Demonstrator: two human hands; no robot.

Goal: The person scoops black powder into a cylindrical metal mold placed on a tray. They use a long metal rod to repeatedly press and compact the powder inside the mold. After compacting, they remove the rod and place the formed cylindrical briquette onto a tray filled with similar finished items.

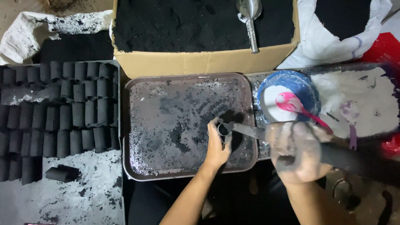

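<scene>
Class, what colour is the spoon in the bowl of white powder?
Pink; the spoon lies in the blue bowl, clearest in the head view.

I count one brown tray [137, 125], one cardboard box [200, 62] of black powder at the far side, one metal scoop [250, 16] in it, one blue bowl [291, 83] and one pink spoon [296, 106] on the right. The black cylinders [58, 108] on the left stand in about six rows, too many to count; one more [61, 173] lies apart, nearer.

Brown tray [137, 166] on sooty bench [62, 200]
</scene>
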